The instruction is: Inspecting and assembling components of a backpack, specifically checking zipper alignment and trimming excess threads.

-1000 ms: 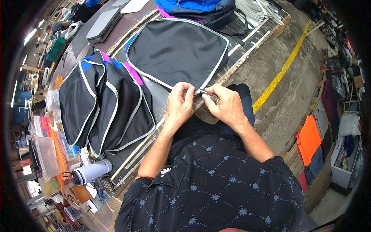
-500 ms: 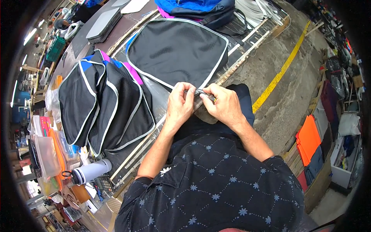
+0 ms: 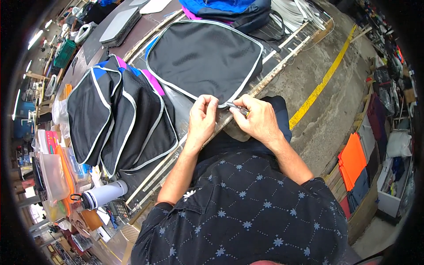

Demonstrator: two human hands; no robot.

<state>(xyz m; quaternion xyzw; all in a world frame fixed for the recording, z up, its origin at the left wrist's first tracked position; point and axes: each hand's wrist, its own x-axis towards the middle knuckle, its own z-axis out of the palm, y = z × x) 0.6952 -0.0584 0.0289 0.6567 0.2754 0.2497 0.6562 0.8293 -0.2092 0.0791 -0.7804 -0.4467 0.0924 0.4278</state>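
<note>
A black mesh-like fabric panel [image 3: 203, 59] with grey edge binding lies flat on the table, its near corner between my hands. My left hand [image 3: 202, 121] is closed in a pinch over the bound edge, just left of that corner; whatever lies between its fingertips is hidden. My right hand [image 3: 258, 117] is closed around a small metal tool [image 3: 238, 107], which looks like thread snips, its tip at the corner. To the left, several similar black panels [image 3: 141, 112] with grey binding and blue and pink parts hang folded over the table's edge.
A blue and black bag [image 3: 229, 9] and white strips [image 3: 293, 13] sit at the far end. Grey sheets [image 3: 120, 27] are stacked behind the panels. A pale bottle [image 3: 104, 194] and a calculator [image 3: 119, 208] lie at the left. Orange fabric [image 3: 352, 161] rests at the right.
My left hand has moved slightly left, away from the corner, so the gap between my hands is wider. My right hand stays at the corner with the tool.
</note>
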